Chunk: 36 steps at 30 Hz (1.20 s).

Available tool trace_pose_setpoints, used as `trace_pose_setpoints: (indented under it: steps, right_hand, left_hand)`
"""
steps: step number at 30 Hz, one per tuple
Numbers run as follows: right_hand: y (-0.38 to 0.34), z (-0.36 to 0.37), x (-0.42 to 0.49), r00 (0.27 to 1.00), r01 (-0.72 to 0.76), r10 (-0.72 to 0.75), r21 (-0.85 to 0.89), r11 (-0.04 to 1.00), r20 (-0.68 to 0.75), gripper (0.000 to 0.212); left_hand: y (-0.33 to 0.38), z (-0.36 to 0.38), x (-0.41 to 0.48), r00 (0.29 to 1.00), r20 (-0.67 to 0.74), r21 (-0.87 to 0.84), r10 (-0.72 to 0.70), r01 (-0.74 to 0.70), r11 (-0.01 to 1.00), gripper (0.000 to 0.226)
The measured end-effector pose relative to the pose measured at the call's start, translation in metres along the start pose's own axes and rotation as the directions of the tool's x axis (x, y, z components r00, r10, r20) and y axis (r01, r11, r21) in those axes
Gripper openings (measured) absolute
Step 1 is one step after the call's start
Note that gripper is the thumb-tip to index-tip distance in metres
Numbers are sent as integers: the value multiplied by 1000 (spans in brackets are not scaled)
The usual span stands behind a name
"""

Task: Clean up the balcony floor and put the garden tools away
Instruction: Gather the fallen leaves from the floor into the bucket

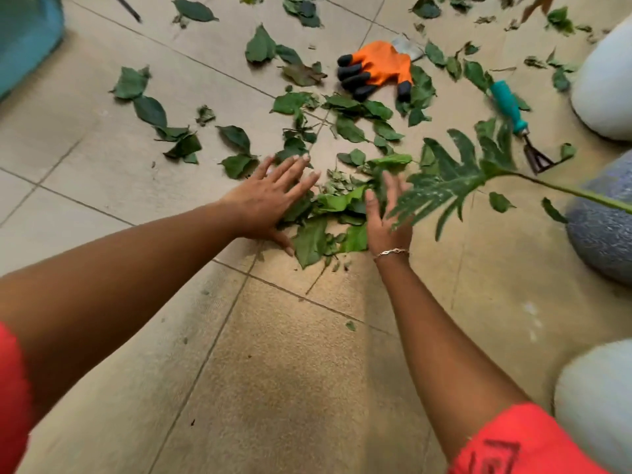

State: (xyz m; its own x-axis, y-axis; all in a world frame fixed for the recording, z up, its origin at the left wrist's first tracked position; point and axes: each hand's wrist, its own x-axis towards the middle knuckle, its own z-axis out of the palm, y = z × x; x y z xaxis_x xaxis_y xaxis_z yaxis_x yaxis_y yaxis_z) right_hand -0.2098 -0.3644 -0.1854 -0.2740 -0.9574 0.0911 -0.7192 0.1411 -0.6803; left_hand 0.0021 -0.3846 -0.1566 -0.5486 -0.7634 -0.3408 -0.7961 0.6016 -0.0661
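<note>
The floor (pixel 290 371) is paved with large beige tiles with thin grout lines, and it is strewn with cut green leaves, too many to count. A blue container (pixel 27 39) stands at the far left. Three rounded pots line the right edge: a white pot (pixel 605 83) at the top, a speckled grey pot (pixel 605 227) in the middle, and a second white pot (pixel 598 398) nearest. One big lobed leaf (pixel 455 176) reaches in from the right on its stem.

One orange glove (pixel 379 68) with black tips lies among the leaves. One teal-handled hand tool (pixel 509 107) lies just beside the upper white pot.

A leaf pile (pixel 328 213) sits between two hands. The left hand (pixel 270 196) presses flat on it, fingers straight and slightly apart. The right hand (pixel 383 213), with a bracelet (pixel 393 252) at the wrist, stands on edge against it, fingers straight.
</note>
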Motion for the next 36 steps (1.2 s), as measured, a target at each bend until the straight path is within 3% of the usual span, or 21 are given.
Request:
trace_pose_setpoints:
  steps: [1, 3, 5, 9, 12, 14, 18, 20, 22, 25, 27, 29, 32, 36]
  right_hand:
    - [-12, 7, 1, 997, -55, 58, 68, 996, -42, 51]
    - [-31, 16, 8, 990, -140, 135, 113, 984, 52, 52]
    - [-48, 18, 19, 980, -26, 23, 14, 1000, 196, 50]
    - [-81, -14, 69, 939, 172, -121, -137, 975, 322, 48]
    - [-94, -58, 95, 788, 468, -173, -393, 792, 591, 53]
    - [-97, -86, 98, 680, 590, -152, -413, 694, 717, 54]
    - [-93, -122, 95, 560, 699, 5, -475, 534, 829, 52]
    - [-83, -137, 95, 498, 712, 123, -486, 506, 858, 54]
    - [-68, -151, 98, 482, 708, 207, -518, 480, 851, 53]
    - [-31, -162, 107, 597, 591, 246, -626, 508, 764, 50]
    - [4, -156, 111, 723, 370, 273, -690, 623, 634, 49]
    - [41, -144, 116, 799, 79, 347, -657, 750, 492, 51]
    - [85, -137, 125, 751, -192, 552, -680, 708, 363, 58]
    - [118, -166, 144, 752, -412, 643, -655, 633, 148, 63]
  left_hand:
    - [-3, 1, 5, 999, 21, -64, -47, 48, 997, 135]
    - [-7, 0, 15, 990, 91, -152, -108, 121, 981, 142]
    - [-8, -3, 22, 982, 155, -137, -107, 129, 982, 143]
    - [-5, -17, 28, 975, 201, -67, -95, 111, 992, 141]
    - [-2, -29, 25, 970, 222, -54, -97, 112, 992, 138]
    - [-2, -35, 22, 967, 243, -68, -80, 99, 993, 138]
    - [-7, -38, 25, 958, 278, -79, -65, 91, 993, 133]
    - [-8, -41, 27, 956, 289, -83, -43, 70, 994, 130]
    - [-10, -47, 29, 950, 312, -91, -31, 63, 994, 127]
    - [-20, -55, 34, 946, 325, -90, -13, 45, 995, 117]
    - [-24, -55, 35, 939, 343, -96, -21, 57, 994, 114]
    - [-19, -48, 37, 937, 335, -150, -96, 154, 977, 115]
    - [3, -53, 48, 962, 205, -170, -180, 216, 962, 112]
    - [34, -67, 76, 982, 96, -218, -165, 182, 959, 100]
